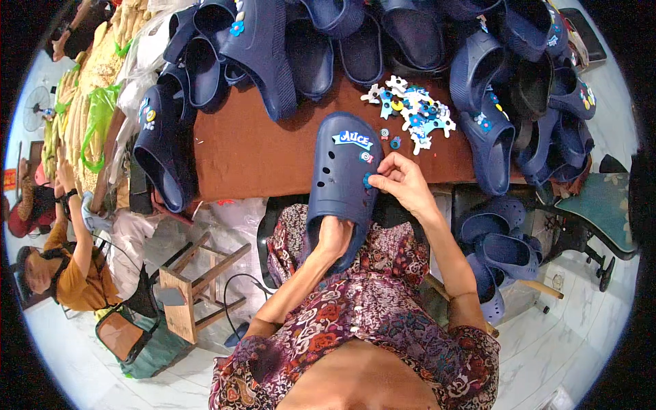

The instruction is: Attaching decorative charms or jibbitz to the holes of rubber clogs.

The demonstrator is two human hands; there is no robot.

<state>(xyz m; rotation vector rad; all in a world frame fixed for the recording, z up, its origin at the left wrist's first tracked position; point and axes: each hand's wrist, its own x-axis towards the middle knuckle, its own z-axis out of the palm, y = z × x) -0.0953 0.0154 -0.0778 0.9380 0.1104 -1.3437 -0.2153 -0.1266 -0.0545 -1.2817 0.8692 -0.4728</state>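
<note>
A navy blue clog [344, 164] lies toe away from me, its toe over the table edge and its heel near my lap. My left hand [335, 236] reaches into its foot opening and holds it from inside, with the fingers hidden. Pinched between thumb and forefinger of my right hand [403, 183] is a small blue flower charm [368, 180], held against the holes on the clog's right side. A lettered banner charm [352, 139] and a round swirl charm [366, 157] sit on the clog's upper. Two small loose charms [395, 143] rest just right of the toe.
Behind them a pile of white, blue and yellow charms [417, 109] covers part of the brown tabletop [253, 154]. Navy clogs [256, 61] crowd its back and both sides, with more clogs [506, 256] low at right. A wooden stool [179, 301] and another person [85, 273] are at left.
</note>
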